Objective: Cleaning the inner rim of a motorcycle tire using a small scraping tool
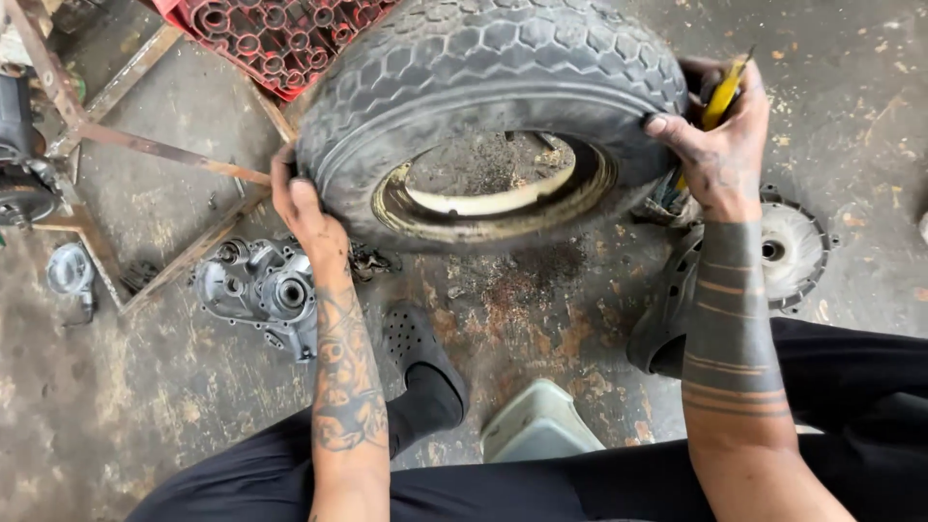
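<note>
Hands (309, 208) gripping tyre (483, 68), stained concrete floor (541, 300)

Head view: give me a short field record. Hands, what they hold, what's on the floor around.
left hand: left hand grips the left sidewall of the worn black rubber scooter tyre, fingers wrapped over the tread
right hand: right hand presses the tyre's right side while holding a yellow-handled tool
tyre: on its cream metal rim, tilted, held off the floor
floor left: grey cast-metal engine cover, rusty steel frame
floor right: round pale metal disc part
top: red plastic crate
near feet: pale green plastic stool
</note>
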